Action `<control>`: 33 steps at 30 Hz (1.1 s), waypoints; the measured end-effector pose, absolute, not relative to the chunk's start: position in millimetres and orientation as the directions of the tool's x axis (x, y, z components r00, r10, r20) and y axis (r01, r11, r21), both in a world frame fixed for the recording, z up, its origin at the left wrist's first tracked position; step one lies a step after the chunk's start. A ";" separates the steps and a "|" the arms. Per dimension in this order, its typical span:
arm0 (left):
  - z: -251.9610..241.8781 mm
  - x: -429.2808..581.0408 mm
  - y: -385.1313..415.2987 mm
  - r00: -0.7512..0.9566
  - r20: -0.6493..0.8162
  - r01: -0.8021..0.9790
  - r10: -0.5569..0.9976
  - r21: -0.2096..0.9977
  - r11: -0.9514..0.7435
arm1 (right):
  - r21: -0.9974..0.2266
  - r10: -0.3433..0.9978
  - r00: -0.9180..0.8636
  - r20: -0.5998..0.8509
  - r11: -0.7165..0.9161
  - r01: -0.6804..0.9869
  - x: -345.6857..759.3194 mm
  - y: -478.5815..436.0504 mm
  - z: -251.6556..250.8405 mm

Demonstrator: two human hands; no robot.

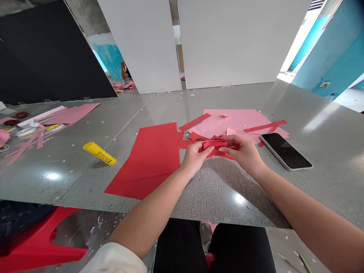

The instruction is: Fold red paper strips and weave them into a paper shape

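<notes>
pinching a folded red paper strip (pixel 215 144) between both hands

on my feed, the nearest things are black trousers (pixel 182 246), a white sleeve (pixel 113 259) by the left forearm and a red plastic stool (pixel 36 242) at the lower left. above them, over a grey textured table top (pixel 224 193), my left hand (pixel 195 158) and my right hand (pixel 241 151) are both closed on the folded red paper strip, gripping it from either end just above the table. a thin dark sliver (pixel 207 139) runs along its top edge, too small for me to identify.

a large red paper sheet (pixel 150 163) lies just left of the hands. a black-screened smartphone in a pale case (pixel 286 151) lies just right of them. beyond the hands, long red paper strips (pixel 264 126) rest on a pale pink paper sheet (pixel 227 123). farther left are a yellow glue stick (pixel 99 153) on its side and a spread of pink paper pieces (pixel 71 113). white upright panels (pixel 236 41) and a black panel (pixel 48 53) stand past the table.
</notes>
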State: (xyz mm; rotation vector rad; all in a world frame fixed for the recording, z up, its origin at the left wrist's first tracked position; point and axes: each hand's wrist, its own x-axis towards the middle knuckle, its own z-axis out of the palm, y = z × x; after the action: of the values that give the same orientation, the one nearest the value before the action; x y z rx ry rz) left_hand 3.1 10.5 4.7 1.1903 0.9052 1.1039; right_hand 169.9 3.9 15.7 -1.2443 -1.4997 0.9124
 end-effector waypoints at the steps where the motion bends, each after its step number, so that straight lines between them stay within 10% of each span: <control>1: 4.7 3.2 10.6 0.244 0.023 -0.169 0.969 0.985 0.020 | -0.939 0.977 -0.031 0.209 0.210 0.271 169.8 3.7 15.8; 24: 8.5 3.4 7.8 0.253 0.058 -0.066 0.966 0.997 -0.043 | -0.920 0.978 -0.065 0.196 0.206 0.334 173.8 2.9 19.4; 33: 9.3 2.7 6.4 0.230 0.115 -0.098 0.966 0.991 -0.094 | -0.992 0.978 -0.185 0.096 0.110 0.068 177.8 3.6 24.6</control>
State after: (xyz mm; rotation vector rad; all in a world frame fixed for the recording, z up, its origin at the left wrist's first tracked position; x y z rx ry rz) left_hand 2.7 6.4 9.3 1.3242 0.9195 1.1461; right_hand 177.8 3.6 24.6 -1.0967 -1.4484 1.2243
